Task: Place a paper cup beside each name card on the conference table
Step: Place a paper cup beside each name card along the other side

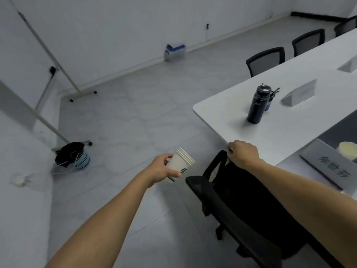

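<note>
My left hand [162,168] grips a nested stack of white paper cups [181,164], tilted with the rims up and to the right, over the floor left of the table. My right hand [242,154] is curled over the top of a black office chair's backrest [251,200] at the near corner of the white conference table [289,128]. A name card [334,167] with dark characters stands at the right edge, and a paper cup [348,149] sits just behind it. Two more name cards [301,92] [349,64] stand farther along the table.
A dark water bottle [258,104] and a small pen holder [270,99] stand near the table's end. Black chairs [266,59] line the far side. A waste basket with a black bag [74,155], a whiteboard stand [77,91] and a box [174,52] are on the floor.
</note>
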The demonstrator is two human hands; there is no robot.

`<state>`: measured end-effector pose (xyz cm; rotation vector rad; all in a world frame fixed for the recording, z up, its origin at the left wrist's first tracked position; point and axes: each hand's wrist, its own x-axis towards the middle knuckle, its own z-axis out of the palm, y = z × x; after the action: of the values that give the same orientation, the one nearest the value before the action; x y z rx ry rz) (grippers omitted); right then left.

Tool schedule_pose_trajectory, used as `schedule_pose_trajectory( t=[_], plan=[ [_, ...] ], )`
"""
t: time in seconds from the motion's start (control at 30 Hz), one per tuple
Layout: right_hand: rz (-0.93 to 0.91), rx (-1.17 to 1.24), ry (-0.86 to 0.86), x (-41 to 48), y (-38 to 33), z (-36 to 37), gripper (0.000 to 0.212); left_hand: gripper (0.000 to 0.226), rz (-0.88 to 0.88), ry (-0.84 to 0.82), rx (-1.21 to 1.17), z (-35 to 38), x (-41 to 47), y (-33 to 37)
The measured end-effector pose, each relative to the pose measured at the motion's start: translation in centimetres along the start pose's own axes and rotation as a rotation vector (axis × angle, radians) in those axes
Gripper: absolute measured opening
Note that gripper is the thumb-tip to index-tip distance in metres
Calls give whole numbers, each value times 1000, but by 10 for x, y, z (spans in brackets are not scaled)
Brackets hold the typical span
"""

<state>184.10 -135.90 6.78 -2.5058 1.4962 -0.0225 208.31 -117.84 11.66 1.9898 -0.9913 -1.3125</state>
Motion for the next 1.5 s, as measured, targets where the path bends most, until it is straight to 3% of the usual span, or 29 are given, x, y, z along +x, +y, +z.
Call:
schedule_pose_trajectory(
  t=[0.2, 0.37, 0.63, 0.93, 1.13, 1.37, 1.5],
  plan=[
    [-230, -46, 31, 29, -139, -6, 36, 74, -9, 141, -54, -112, -27, -57],
    [-296, -77, 16, 75, -211, -2, 36, 74, -32, 189, -94, -176, -15, -87],
    [-332, -70, -27, 218, -313, 23, 36, 74, -35, 272, -123, -303, 74, -97],
    [-424, -93, 25, 399, -428, -19, 37, 72, -26, 323, -164, -458, 190, -60],
    [-367, -87, 40, 518, -470, -12, 36, 75, 16, 276, -134, -553, 301, -43],
    [-164, -43, 101, 652, -497, -23, 35, 74, 75, 147, -32, -671, 441, 11],
    [-100, -17, 97, 694, -490, -35, 35, 73, 104, 62, 28, -699, 510, 49]
  ],
)
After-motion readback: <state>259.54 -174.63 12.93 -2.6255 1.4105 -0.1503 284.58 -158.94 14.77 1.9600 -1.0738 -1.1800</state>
